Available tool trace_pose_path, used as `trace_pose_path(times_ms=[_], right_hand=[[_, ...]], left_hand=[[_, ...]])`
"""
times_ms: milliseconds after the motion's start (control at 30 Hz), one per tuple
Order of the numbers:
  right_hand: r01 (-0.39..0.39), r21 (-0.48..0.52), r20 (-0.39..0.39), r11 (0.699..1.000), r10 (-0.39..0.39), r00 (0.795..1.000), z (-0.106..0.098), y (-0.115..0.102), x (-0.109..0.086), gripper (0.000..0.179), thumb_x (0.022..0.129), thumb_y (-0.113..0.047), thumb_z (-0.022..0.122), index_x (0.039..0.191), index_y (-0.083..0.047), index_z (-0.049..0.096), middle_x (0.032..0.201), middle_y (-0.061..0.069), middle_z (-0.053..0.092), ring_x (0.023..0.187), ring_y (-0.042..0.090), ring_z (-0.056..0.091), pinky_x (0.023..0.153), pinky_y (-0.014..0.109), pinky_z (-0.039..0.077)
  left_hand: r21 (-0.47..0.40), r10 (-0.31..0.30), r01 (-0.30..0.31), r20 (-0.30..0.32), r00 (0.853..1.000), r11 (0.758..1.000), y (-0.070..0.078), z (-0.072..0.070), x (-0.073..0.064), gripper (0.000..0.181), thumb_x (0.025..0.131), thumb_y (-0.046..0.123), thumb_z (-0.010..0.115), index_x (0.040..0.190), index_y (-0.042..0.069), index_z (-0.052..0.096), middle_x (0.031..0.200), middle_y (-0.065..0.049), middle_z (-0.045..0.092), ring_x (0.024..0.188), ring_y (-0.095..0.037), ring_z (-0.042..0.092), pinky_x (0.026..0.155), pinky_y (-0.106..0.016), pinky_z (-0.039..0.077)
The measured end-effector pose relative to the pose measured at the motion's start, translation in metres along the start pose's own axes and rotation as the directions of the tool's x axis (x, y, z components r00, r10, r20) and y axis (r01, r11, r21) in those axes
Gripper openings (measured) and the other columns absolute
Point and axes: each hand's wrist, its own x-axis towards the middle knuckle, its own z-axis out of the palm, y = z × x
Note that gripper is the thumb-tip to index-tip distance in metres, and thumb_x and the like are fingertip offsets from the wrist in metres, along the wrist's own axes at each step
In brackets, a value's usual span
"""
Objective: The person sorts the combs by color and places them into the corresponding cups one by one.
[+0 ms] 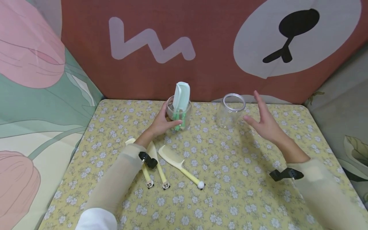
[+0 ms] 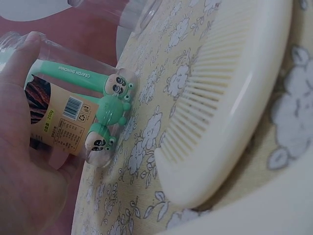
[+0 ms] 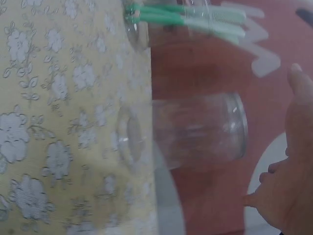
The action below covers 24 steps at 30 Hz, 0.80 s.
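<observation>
My left hand [image 1: 160, 125] grips a clear jar [image 1: 188, 118] at the table's back, thumb on the near side and fingers round the left. Mint-green combs [image 1: 182, 95] stand in it, teeth end up; their cartoon-head handle ends [image 2: 111, 110] rest at the bottom. A printed label [image 2: 68, 117] shows on this jar in the left wrist view. To the right stands a second clear jar [image 1: 230, 113], upright and with nothing visible inside. Beside it, apart from the glass-like wall, my right hand [image 1: 268, 126] hovers with fingers spread and holds nothing.
Three cream-yellow combs lie at the front left: one [image 1: 172, 158] in full view, another [image 1: 161, 172] and a third [image 1: 146, 174] partly under the left forearm. The flower-patterned tablecloth [image 1: 230, 198] meets a red printed backdrop [image 1: 212, 64] behind the jars.
</observation>
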Motion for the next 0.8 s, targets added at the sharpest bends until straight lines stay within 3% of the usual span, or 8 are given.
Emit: trace_pose_path(times_ms=[167, 367, 467, 667, 800], right_hand=[[-0.029, 0.148, -0.02, 0.989, 0.032, 0.999, 0.007, 0.023, 0.003, 0.092, 0.1, -0.007, 0.065, 0.165, -0.015, 0.0, 0.17, 0.015, 0.005, 0.155, 0.035, 0.006, 0.122, 0.058, 0.007], [-0.057, 0.35, -0.046, 0.935, 0.078, 0.996, 0.018, 0.041, 0.011, 0.097, 0.096, 0.0, 0.069, 0.164, -0.01, 0.001, 0.168, 0.023, 0.007, 0.154, 0.039, 0.008, 0.122, 0.059, 0.008], [-0.046, 0.43, -0.044, 0.902, 0.071, 0.996, 0.024, 0.049, 0.016, 0.104, 0.093, -0.005, 0.075, 0.164, -0.01, 0.001, 0.167, 0.024, 0.008, 0.154, 0.039, 0.007, 0.122, 0.06, 0.006], [-0.029, 0.554, -0.027, 0.832, 0.053, 0.998, 0.038, 0.066, 0.026, 0.126, 0.081, -0.031, 0.088, 0.164, -0.013, -0.005, 0.167, 0.026, 0.007, 0.153, 0.043, 0.005, 0.123, 0.058, 0.004], [-0.018, 0.569, -0.034, 0.822, 0.046, 0.998, 0.048, 0.074, 0.031, 0.13, 0.077, -0.035, 0.09, 0.164, -0.012, -0.004, 0.164, 0.031, 0.01, 0.151, 0.047, 0.009, 0.123, 0.058, 0.004]], left_hand=[[0.013, -0.003, 0.003, 0.002, 1.0, 1.0, 0.001, -0.001, 0.0, 0.102, 0.09, 0.007, 0.078, 0.165, 0.017, 0.009, 0.163, -0.015, 0.027, 0.147, -0.033, 0.034, 0.118, -0.049, 0.033], [0.011, 0.003, -0.003, 0.003, 1.0, 1.0, 0.002, -0.001, 0.0, 0.102, 0.09, 0.006, 0.078, 0.165, 0.016, 0.009, 0.163, -0.015, 0.028, 0.147, -0.033, 0.035, 0.117, -0.049, 0.033], [0.011, 0.005, -0.005, 0.0, 1.0, 1.0, 0.002, -0.001, 0.0, 0.101, 0.09, 0.006, 0.078, 0.165, 0.016, 0.01, 0.163, -0.016, 0.028, 0.147, -0.033, 0.034, 0.118, -0.049, 0.033], [0.012, 0.007, -0.007, -0.001, 1.0, 1.0, 0.003, 0.0, -0.001, 0.101, 0.09, 0.005, 0.077, 0.165, 0.016, 0.01, 0.163, -0.016, 0.027, 0.147, -0.033, 0.034, 0.118, -0.049, 0.033], [0.014, 0.003, -0.003, 0.002, 1.0, 1.0, 0.004, 0.0, -0.002, 0.101, 0.091, 0.006, 0.077, 0.165, 0.015, 0.009, 0.163, -0.017, 0.027, 0.147, -0.034, 0.035, 0.117, -0.05, 0.034]])
